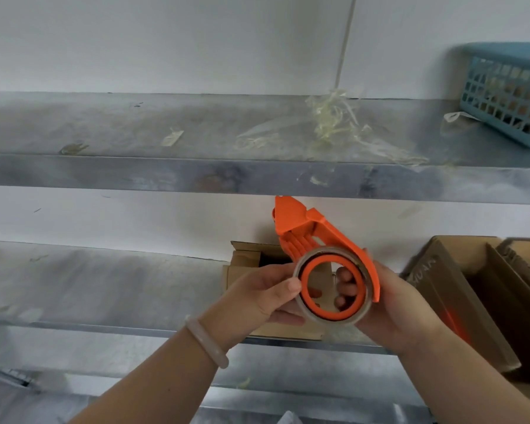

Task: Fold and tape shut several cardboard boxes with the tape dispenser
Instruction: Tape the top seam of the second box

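Observation:
An orange tape dispenser [312,234] with a roll of clear tape [331,286] on it is held up in front of the shelves, its pointed end tilted up and left. My right hand [392,310] grips it from the right, fingers showing through the roll's core. My left hand [266,293] pinches the roll's left rim with the thumb on top. Behind the hands, a small open cardboard box [245,264] sits on the lower metal shelf [104,286], mostly hidden.
A larger open cardboard box [471,289] with dividers stands at the right. The upper metal shelf [166,172] carries scraps of used clear tape [334,123] and a blue plastic basket [508,93] at the far right. A white wall lies behind.

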Available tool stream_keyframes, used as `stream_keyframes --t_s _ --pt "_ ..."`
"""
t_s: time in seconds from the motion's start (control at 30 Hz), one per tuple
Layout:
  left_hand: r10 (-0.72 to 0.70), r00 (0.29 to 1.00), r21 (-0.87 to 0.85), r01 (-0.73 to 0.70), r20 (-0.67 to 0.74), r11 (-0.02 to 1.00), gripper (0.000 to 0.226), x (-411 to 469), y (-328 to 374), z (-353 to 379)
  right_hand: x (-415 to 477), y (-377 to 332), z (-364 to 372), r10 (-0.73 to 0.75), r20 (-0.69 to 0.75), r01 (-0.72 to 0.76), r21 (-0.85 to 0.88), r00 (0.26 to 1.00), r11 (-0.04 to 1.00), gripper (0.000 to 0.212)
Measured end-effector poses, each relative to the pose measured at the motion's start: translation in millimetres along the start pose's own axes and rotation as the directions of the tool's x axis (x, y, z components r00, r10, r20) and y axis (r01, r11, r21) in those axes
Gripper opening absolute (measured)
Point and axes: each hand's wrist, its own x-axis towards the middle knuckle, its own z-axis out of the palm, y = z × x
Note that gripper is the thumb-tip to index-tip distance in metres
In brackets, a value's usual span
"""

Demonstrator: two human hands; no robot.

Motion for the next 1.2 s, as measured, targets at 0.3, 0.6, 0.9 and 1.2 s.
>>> stream_keyframes --t_s 0.3,0.6,0.9,1.2 --pt "0.376 0.891 0.937 0.131 -0.255 0.324 0.065 14 -23 -64 -4 -20 -12 -0.176 0.019 0.177 -0.096 0.984 0.979 0.079" --pt "0.268 0.919 0.824 0.097 -0.289 0.558 0.032 20 -48 -74 24 -16 -14 -0.249 0.041 0.247 -0.351 0.968 0.903 0.078" --pt "0.253 0.812 0.713 0.258 -0.526 0.652 0.032 20 -64 -73 63 -14 -21 -0.185 0.147 0.235 -0.528 0.972 0.816 0.078" --pt "0.207 0.77 0.597 0.265 -0.603 0.757 0.017 20 -67 -73 91 -9 -16 -0.075 0.226 0.195 -0.572 0.971 0.797 0.088"
